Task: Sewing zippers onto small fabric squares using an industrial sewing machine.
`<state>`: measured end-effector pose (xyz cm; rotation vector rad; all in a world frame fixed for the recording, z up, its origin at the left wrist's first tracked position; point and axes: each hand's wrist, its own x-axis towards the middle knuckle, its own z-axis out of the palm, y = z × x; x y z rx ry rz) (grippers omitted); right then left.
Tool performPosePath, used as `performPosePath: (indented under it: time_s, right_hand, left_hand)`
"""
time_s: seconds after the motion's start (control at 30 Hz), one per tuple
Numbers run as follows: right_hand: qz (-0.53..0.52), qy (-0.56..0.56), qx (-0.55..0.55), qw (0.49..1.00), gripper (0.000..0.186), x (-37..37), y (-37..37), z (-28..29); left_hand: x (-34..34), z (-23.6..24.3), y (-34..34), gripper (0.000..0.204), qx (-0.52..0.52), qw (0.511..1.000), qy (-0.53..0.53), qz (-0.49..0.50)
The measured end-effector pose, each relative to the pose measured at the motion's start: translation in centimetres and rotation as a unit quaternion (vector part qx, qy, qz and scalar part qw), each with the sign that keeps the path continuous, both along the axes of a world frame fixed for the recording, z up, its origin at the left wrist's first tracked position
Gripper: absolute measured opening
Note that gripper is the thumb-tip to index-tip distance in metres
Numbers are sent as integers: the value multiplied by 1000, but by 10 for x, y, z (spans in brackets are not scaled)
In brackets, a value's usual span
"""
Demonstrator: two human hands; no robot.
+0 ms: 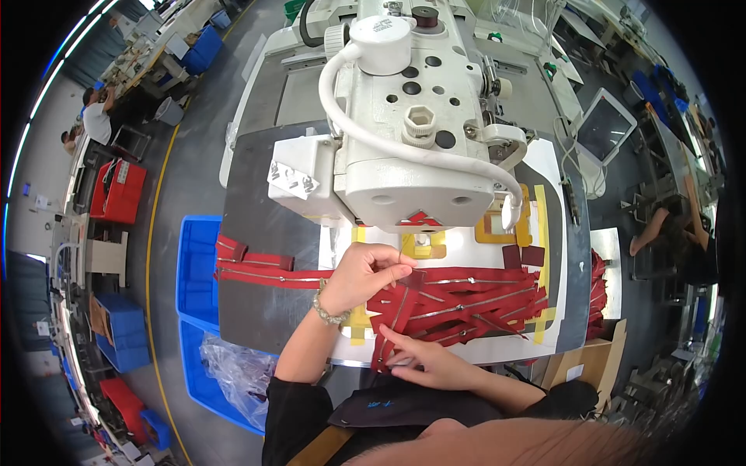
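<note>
My left hand [361,276], wearing a bead bracelet, pinches a red zipper strip [400,314] just below the white sewing machine head [412,190]. That strip runs down toward the table's front edge, where my right hand [431,361] holds its lower part, index finger lying along it. A heap of red zippers with silver teeth [497,307] spreads right of my hands over a white plate marked with yellow tape. Another zipper length [272,276] stretches left across the grey tabletop [264,318]. Yellow templates [493,225] sit right of the needle area, which is partly hidden.
Blue bins [198,272], one with clear plastic [233,369], stand at my left beside the table. A cardboard box [594,361] is at lower right, a monitor [606,128] at upper right. Co-workers [97,116] work at benches on both sides, beyond red and blue crates [116,190].
</note>
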<state>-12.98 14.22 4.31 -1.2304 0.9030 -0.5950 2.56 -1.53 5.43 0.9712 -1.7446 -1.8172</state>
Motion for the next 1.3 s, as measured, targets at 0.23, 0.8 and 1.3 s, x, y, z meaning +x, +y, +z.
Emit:
performPosePath:
  time_s: [0.23, 0.8, 1.3]
  right_hand:
    - [265, 43, -131, 954, 71, -5, 0, 5]
    - [-210, 265, -186, 923, 34, -82, -42, 39]
    - [-353, 577, -175, 715, 24, -154, -24, 24]
  left_hand:
    - [-1, -8, -9, 15, -25, 998, -42, 27]
    - [57, -51, -56, 24, -168, 964, -147, 141]
    - [17, 7, -19, 18, -369, 891, -256, 62]
